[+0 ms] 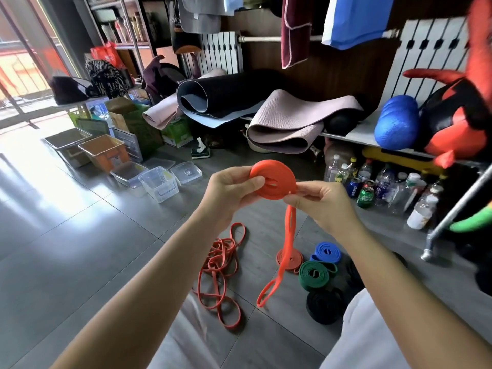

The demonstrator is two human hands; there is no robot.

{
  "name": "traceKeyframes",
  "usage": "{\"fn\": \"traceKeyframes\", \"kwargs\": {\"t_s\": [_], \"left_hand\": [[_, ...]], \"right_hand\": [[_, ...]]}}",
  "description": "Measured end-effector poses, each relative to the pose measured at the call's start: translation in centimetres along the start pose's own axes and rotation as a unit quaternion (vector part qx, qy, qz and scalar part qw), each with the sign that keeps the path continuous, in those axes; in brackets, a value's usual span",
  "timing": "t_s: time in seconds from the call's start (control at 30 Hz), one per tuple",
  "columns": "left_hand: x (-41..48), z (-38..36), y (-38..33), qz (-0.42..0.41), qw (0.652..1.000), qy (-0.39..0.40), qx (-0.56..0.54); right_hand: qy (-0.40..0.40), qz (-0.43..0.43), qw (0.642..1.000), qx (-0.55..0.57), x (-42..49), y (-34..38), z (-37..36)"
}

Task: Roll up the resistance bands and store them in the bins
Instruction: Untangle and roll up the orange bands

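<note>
L hand (229,193) grips the orange band (266,179), most of it wound into a flat disc, thumb over the top face, fingers under. R hand (319,206) pinches the same band right where it leaves the disc's R edge. From that pinch the loose tail (277,251) hangs almost straight down, long axis approx. vertical, drifting a bit L toward its end. Can't tell if the end touches the floor. So what's left to wind lies below the hands on the R hand's side. R hand is nearer to feed it, L hand to turn the disc. Only a short stretch left, I'd say.

Floor by the knees, R side: black roll (323,304), green roll (315,274), blue roll (327,252) and small orange roll (288,258), bunched close. To their L, a tangle of thin orange bands (221,265), not rolled yet.

Further off, ahead & L: clear bin (159,185) w/ no lid, then orange bin (105,151) and grey bin (68,141) behind it. All well apart from the hands, off the L hand's side, so the finished disc prob. goes out that way.
</note>
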State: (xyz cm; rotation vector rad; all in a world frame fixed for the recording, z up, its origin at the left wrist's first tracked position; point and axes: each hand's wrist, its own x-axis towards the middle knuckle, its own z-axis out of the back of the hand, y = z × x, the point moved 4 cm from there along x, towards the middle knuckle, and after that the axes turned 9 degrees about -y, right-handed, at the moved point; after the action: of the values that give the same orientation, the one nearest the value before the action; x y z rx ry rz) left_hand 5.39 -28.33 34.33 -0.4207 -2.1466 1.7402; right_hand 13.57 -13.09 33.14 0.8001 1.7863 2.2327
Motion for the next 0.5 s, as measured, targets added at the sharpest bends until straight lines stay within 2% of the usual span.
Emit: {"fn": "traceKeyframes", "kwargs": {"t_s": [0.17, 0.27, 0.3, 0.37, 0.43, 0.5], "left_hand": [[-1.1, -0.7, 2.6, 0.056, 0.990, -0.024, -0.129], [-1.8, -0.7, 3.9, 0.089, 0.986, -0.026, -0.137], [-1.9, -0.4, 4.0, 0.088, 0.992, -0.030, -0.081], [-1.5, 0.4, 3.3, 0.035, 0.988, -0.047, 0.144], [-1.1, 0.5, 1.8, -0.080, 0.932, -0.029, 0.351], [-1.0, -0.5, 0.3, -0.168, 0.853, 0.032, 0.494]], "right_hand": [[-0.021, -0.049, 0.988, 0.142, -0.9, -1.2, -0.9], [-0.027, -0.050, 0.990, 0.127, -1.2, -1.8, -0.7], [-0.020, -0.045, 0.992, 0.114, -1.3, -1.9, -0.6], [-0.003, -0.035, 0.997, 0.062, -1.2, -2.0, -0.2], [0.023, -0.021, 0.999, -0.023, -1.0, -2.2, -0.1], [0.049, -0.002, 0.993, -0.107, -0.9, -2.3, -0.3]]}}
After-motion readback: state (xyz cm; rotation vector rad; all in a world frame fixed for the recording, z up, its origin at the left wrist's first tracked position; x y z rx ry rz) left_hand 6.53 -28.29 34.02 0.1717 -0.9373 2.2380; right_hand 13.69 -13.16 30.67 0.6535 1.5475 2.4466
